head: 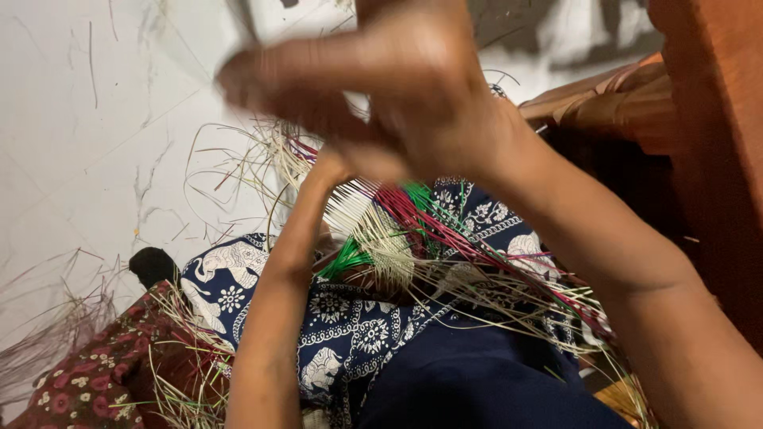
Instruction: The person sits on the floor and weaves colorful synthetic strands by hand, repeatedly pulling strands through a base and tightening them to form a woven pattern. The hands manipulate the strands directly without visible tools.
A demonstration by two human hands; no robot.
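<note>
Straw weaving (381, 230) (half-hidden) touches left hand (330, 171).

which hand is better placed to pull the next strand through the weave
Probably the left hand: it sits low against the woven strips. The right hand is raised above them, blurred.

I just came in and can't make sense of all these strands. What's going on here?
A person sits over a partly woven piece of thin strands, pale, red and green, resting on their lap over a blue elephant-print cloth. The right hand is raised close to the camera and blurred, and the left hand is up beneath it at the strands' upper edge; what either grip holds cannot be made out. Loose strands lie spread across the white floor.
</note>
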